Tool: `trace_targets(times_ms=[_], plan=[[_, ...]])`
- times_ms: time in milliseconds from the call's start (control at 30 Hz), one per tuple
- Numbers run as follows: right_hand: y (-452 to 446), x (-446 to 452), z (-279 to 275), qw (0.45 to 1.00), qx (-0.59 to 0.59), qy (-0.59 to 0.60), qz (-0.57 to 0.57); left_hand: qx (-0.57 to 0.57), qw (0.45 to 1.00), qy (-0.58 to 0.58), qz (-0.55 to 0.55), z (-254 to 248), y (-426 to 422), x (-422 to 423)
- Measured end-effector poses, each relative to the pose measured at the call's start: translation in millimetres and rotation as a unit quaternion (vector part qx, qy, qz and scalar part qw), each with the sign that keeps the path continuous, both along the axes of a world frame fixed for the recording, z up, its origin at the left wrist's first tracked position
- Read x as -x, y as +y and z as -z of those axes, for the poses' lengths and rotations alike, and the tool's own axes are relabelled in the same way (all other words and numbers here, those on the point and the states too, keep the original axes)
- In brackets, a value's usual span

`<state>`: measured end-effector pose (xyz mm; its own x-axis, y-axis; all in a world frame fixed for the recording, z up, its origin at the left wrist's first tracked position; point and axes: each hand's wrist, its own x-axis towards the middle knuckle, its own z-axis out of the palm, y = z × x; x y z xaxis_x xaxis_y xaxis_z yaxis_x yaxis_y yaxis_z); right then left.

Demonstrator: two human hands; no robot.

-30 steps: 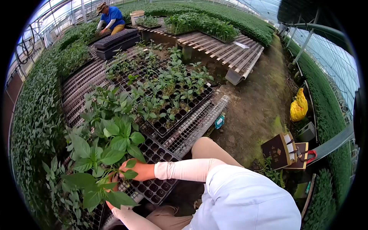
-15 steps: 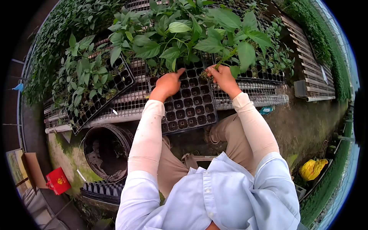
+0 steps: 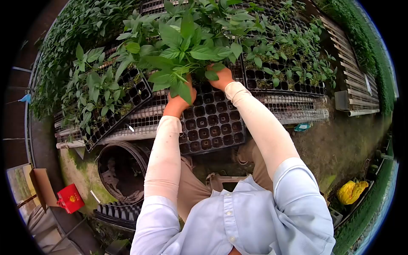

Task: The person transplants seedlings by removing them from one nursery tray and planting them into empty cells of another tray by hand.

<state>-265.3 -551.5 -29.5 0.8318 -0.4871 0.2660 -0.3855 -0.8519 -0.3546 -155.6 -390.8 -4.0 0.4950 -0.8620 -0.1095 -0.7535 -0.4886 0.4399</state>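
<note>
A black cell tray lies in front of me, its near cells holding only dark soil. Over its far part stand broad-leaved green seedlings. My left hand is closed round a seedling's stem at the tray's left, its fingertips covered by leaves. To the right of it, my right hand reaches in among the stems with curled fingers. A leaf covers part of that hand, so what its fingertips grip is hidden.
More seedling trays stand at the left and right on a mesh bench. Below the bench edge at left is a black bucket. A red box and a yellow bag lie on the ground.
My right hand has moved left from the tray's right edge to the stems. The large-leaved seedling it held has shifted left, over my left hand, whose pointing finger has curled in.
</note>
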Motion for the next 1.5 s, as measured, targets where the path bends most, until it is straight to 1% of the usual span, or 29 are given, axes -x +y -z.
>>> trace_targets(times_ms=[100,167,200,233,300,333,400,467,500,533,600,667,700,733,833,867,900,933,1000,1033,1100,1167,1233,1267,1300,1367,1433,1467,1500], plan=[[-9,-4,11,1.000,-0.020,0.014,-0.003,0.061,0.998,0.012,-0.009,-1,2,4],[-22,-2,2,0.983,-0.159,0.073,-0.057,0.023,0.998,0.012,0.050,-8,2,4],[-23,8,-1,0.979,-0.185,0.012,-0.089,0.133,0.989,0.053,0.040,21,-2,-3],[-32,15,12,0.979,-0.184,0.013,-0.088,0.133,0.989,0.055,0.041,20,-2,-1],[-51,24,48,0.978,-0.088,-0.110,-0.151,0.098,0.989,0.090,0.062,14,-3,6],[-35,21,29,0.926,-0.345,-0.129,-0.085,0.049,0.987,0.142,0.054,24,-9,5],[-53,17,73,0.933,-0.322,-0.144,-0.071,0.055,0.990,0.100,0.079,43,-10,4],[-46,27,36,0.987,-0.110,-0.100,-0.060,0.044,0.992,0.072,0.096,39,-7,8],[-40,29,34,0.987,-0.110,-0.100,-0.060,0.044,0.992,0.072,0.097,49,-7,5],[-38,29,33,0.948,-0.278,-0.151,-0.036,0.055,0.991,0.032,0.120,53,-8,3],[-31,32,30,0.878,-0.436,-0.197,-0.013,0.067,0.988,-0.010,0.142,60,-7,2],[-26,29,26,0.986,-0.131,-0.098,-0.015,-0.018,0.994,-0.001,0.103,6,-4,15],[-26,26,24,0.999,0.029,-0.044,-0.012,-0.016,0.995,-0.005,0.102,12,-6,13],[-29,15,49,0.996,0.083,-0.028,0.005,0.014,0.993,-0.041,0.113,32,-9,9],[-25,17,77,0.994,0.105,-0.005,0.041,0.129,0.980,-0.085,0.125,111,-11,-2],[-20,10,86,0.995,0.013,-0.063,0.072,0.155,0.975,-0.109,0.116,112,-10,0],[-19,9,92,0.920,-0.332,-0.203,0.045,0.150,0.978,-0.095,0.110,113,-9,1],[-14,8,87,0.705,-0.598,-0.375,0.066,0.145,0.981,-0.081,0.103,101,-8,3],[-13,21,65,0.918,-0.304,-0.250,0.053,0.119,0.986,-0.064,0.095,78,-6,7],[-13,28,52,0.974,-0.138,-0.173,0.044,0.120,0.988,-0.045,0.086,71,-7,9],[-12,34,33,0.995,0.036,-0.089,0.029,0.124,0.989,-0.027,0.072,55,-9,12],[-10,38,22,0.998,-0.008,-0.010,0.057,0.173,0.977,-0.008,0.123,36,-8,19],[-8,35,24,0.997,0.049,0.010,0.059,0.221,0.966,-0.078,0.111,45,-11,21],[-8,33,32,0.994,0.034,-0.086,0.056,0.232,0.961,-0.108,0.105,81,-14,12],[-9,31,36,0.982,0.018,-0.183,0.051,0.211,0.967,-0.102,0.103,81,-15,12],[-2,25,33,0.970,-0.045,-0.225,0.075,0.169,0.977,-0.090,0.098,67,-16,12],[-3,22,27,0.991,0.004,-0.010,0.135,0.180,0.962,-0.148,0.144,37,-15,15],[-6,18,29,0.985,-0.020,0.067,0.155,0.178,0.965,-0.145,0.127,61,-21,14],[-9,19,31,0.987,-0.017,0.066,0.145,0.177,0.968,-0.143,0.110,83,-26,14]])
